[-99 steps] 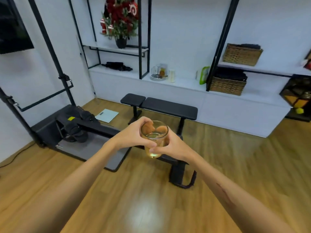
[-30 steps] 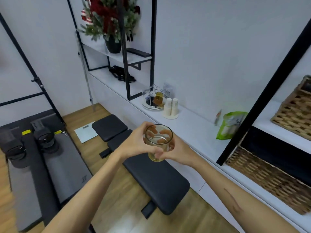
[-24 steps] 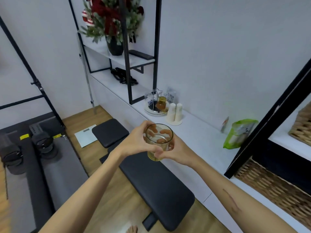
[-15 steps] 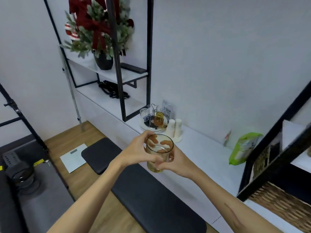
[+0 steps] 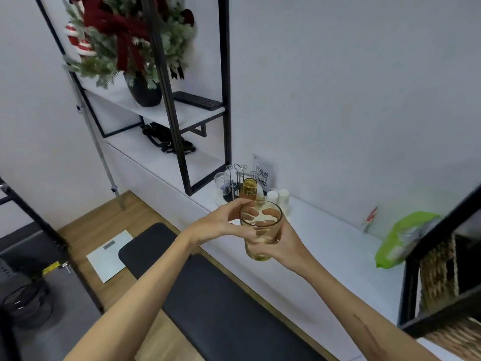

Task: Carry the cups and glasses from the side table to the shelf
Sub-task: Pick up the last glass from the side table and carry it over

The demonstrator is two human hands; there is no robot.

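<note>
An amber-tinted glass tumbler (image 5: pixel 261 230) is upright in front of me, held by both hands. My left hand (image 5: pixel 221 225) curls round its left side and my right hand (image 5: pixel 283 246) wraps it from the right and below. It hovers just in front of the long white shelf (image 5: pixel 325 246). On that shelf, behind the tumbler, stands a round rack tray (image 5: pixel 234 190) with a clear glass (image 5: pixel 221 181) and an amber glass (image 5: pixel 249 187) on it. Two white paper-cup stacks (image 5: pixel 278 199) stand beside the tray.
A black padded bench (image 5: pixel 208 295) runs below my arms, along the shelf front. A black metal frame (image 5: pixel 179 105) rises left of the tray, with a decorated plant (image 5: pixel 130 35) on its upper board. A green bag (image 5: pixel 400 238) and a wicker basket (image 5: pixel 437 274) sit right.
I have come closer to the white shelf with the tumbler still held in both hands. The rack tray and paper cups now lie right behind the glass.
</note>
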